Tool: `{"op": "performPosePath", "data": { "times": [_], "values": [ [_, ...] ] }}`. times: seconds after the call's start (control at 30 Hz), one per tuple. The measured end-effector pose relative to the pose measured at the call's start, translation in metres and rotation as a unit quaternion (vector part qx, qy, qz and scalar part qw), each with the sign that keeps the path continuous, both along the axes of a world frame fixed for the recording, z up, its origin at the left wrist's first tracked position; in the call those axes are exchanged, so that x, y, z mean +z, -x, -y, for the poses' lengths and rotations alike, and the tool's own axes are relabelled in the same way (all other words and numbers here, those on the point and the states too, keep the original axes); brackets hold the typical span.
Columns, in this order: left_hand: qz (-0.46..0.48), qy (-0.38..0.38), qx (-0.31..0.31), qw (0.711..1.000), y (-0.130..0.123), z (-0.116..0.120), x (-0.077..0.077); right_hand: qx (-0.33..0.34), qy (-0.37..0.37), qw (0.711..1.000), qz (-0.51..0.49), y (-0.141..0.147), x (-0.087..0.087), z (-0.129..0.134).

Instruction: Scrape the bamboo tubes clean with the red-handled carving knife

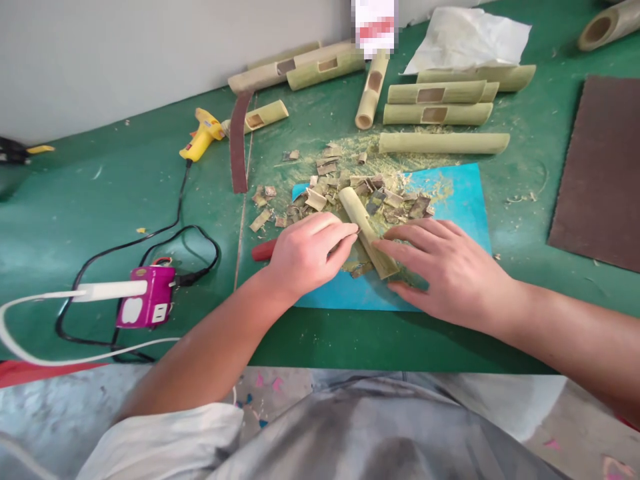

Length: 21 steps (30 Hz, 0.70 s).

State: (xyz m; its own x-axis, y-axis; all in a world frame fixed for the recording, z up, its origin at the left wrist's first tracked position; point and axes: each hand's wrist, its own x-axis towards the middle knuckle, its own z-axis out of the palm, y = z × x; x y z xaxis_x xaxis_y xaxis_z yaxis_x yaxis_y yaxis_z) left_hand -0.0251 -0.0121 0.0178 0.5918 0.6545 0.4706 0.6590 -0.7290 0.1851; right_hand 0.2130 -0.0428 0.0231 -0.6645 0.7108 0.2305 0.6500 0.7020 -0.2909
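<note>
On a blue sheet (pixel 340 300) lies a bamboo tube (pixel 367 230), slanting between my two hands. My left hand (pixel 313 253) is closed in a pinch, its fingertips beside the tube's left side. Whatever is in that pinch is too small or hidden to make out. My right hand (pixel 445 270) has its fingers apart, with the index fingertip against the tube's right side and the thumb near its lower end. Bamboo chips (pixel 323 197) and sawdust surround the tube's far end. A red handle (pixel 264 251) shows partly from behind my left hand.
Cut bamboo tubes with rectangular openings (pixel 437 114) lie toward the back. At left are a yellow glue gun (pixel 200 137), a brown sandpaper strip (pixel 239 147) and a purple power adapter (pixel 145 297) with cables. A dark brown sheet (pixel 600 167) lies right, white paper (pixel 467 40) behind.
</note>
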Motion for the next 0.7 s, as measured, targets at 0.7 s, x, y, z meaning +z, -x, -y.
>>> {"op": "performPosePath", "data": {
  "times": [0.7],
  "values": [
    [0.136, -0.001, -0.058, 0.989, -0.012, 0.032, 0.020, -0.015, 0.132, 0.957, -0.259, -0.005, 0.010, -0.007]
  ]
}}
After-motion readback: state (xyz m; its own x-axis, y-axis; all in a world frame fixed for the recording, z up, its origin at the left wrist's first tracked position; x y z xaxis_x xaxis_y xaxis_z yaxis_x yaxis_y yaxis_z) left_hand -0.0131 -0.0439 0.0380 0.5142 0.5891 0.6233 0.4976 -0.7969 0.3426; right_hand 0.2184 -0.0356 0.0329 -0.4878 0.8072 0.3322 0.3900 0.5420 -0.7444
